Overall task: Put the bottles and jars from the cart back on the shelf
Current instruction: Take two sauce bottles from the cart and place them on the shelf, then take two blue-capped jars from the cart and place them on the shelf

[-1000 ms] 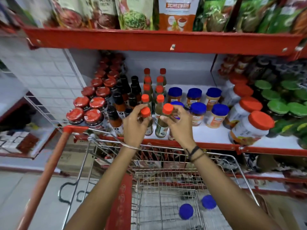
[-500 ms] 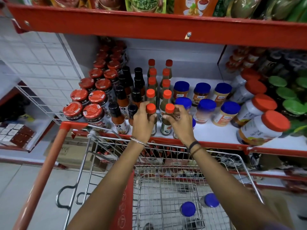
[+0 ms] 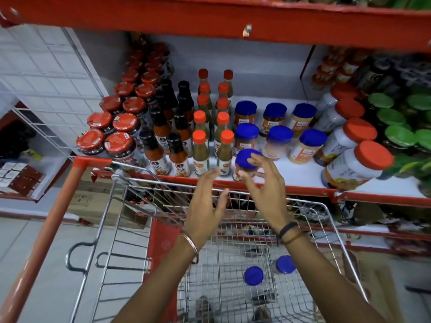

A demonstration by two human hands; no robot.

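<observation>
Head view: both hands — left (image 3: 205,206), right (image 3: 263,190) — hover empty, fingers spread, over the cart (image 3: 149,183); 2 jars (image 3: 253,275) lie inside.

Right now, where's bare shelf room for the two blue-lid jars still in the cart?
Bare white shelf at the front edge, between the front blue-lid jar and the orange-lid jam jar. Left of that, the sauce bottles and red-lid jars are packed tight. Both hands are open.
</observation>
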